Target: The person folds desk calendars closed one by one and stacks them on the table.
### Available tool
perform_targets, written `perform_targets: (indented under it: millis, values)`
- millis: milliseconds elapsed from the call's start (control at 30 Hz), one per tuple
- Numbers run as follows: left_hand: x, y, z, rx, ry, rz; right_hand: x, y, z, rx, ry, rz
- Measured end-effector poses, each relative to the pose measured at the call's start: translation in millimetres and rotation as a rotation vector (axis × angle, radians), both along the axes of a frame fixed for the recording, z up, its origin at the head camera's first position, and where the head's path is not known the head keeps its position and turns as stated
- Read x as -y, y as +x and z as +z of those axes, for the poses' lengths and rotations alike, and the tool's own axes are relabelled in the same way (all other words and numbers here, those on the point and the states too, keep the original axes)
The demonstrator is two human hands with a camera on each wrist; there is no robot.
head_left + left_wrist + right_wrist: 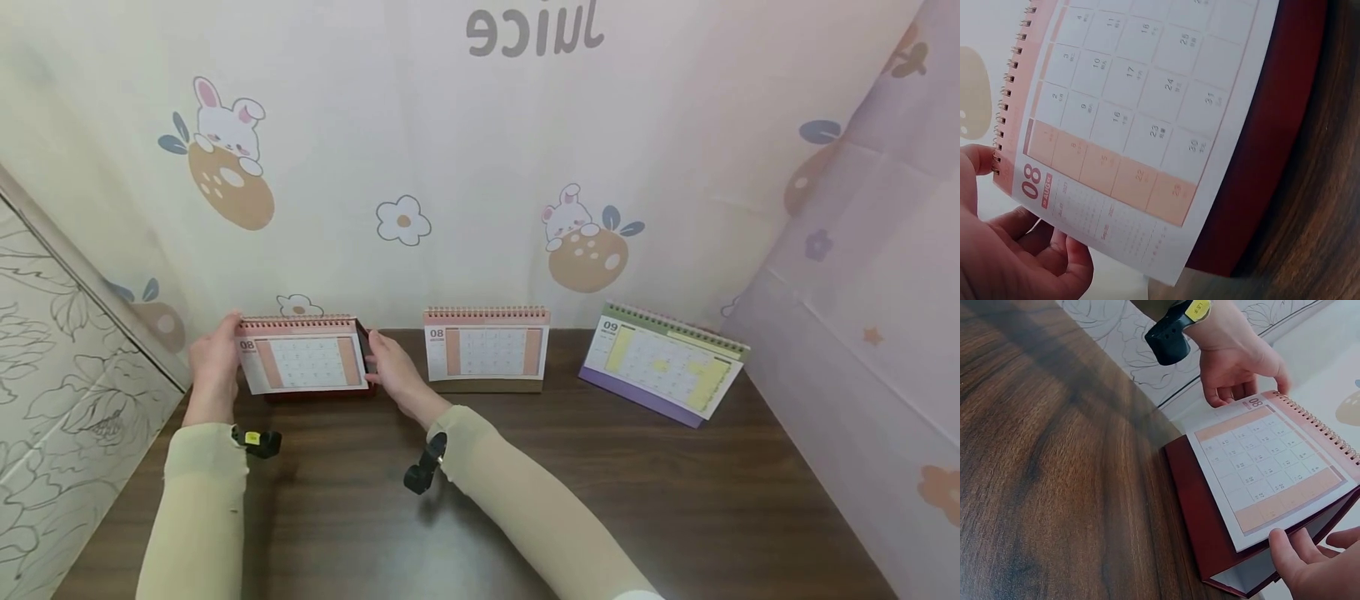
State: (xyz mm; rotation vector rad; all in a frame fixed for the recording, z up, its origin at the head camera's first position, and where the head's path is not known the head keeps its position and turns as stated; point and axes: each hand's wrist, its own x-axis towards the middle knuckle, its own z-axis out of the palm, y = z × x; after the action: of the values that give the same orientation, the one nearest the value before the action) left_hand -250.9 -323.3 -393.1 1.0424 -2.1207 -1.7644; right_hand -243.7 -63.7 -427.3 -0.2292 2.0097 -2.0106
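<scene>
While a brown-based calendar (486, 350) and a purple-based calendar (663, 362) stand to the right, the red-based calendar (307, 362) sits at the table's (360, 517) back left between left hand (213, 358) and right hand (399, 379) in the head view. From the left wrist, the left thumb meets the wire coil (1006, 94), fingers curled behind — a pinch. From the right wrist, the right hand clasps the other end. Placing or squaring it seems underway — next probably calls for even support, then gentle release.
</scene>
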Motion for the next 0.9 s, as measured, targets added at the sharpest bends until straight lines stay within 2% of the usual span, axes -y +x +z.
perform_targets:
  millis: [200, 367, 500, 633, 900]
  values:
    - [-2.8, -4.1, 2.0, -0.039, 0.049, 0.045, 0.4, -1.0, -0.1, 0.013, -0.003, -0.009]
    - [-5.6, -5.8, 3.1, -0.073, 0.06, 0.071, -0.5, -1.3, -0.4, 0.001, 0.041, -0.004]
    - [-6.7, -5.7, 6.0, -0.073, 0.084, 0.075, -1.9, -2.5, 3.4, -0.025, 0.062, 0.011]
    - [-6.4, -4.7, 9.0, -0.071, 0.113, 0.068, -1.6, -4.0, 9.0, -0.047, 0.04, 0.037]
    - [-2.5, -4.5, 9.2, -0.117, 0.193, 0.08, 1.0, -3.0, 17.0, -0.071, 0.004, 0.051]
